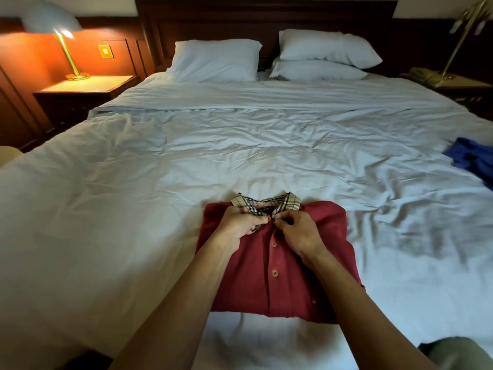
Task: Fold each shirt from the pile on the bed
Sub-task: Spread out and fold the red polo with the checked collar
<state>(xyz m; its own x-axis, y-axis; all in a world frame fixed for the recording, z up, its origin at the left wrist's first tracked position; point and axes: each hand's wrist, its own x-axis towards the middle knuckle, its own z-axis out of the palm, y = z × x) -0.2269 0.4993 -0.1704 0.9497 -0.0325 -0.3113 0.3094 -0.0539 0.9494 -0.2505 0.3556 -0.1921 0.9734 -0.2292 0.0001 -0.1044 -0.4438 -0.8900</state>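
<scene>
A dark red polo shirt (314, 265) with a plaid collar (289, 202) lies folded into a rectangle, front up, near the foot of the white bed (186, 161). My left hand (240, 225) grips the left side of the collar and placket at the neck. My right hand (298, 229) pinches the top of the button placket just right of it. Two tan buttons show below my hands. A blue garment (473, 158) lies crumpled at the bed's right edge.
Three white pillows (216, 61) lean on the dark wooden headboard. A lit lamp (60, 30) stands on the left nightstand (85, 89); a brass lamp and a telephone (424, 74) are on the right one. A grey-green thing (458, 353) shows at the bottom right corner.
</scene>
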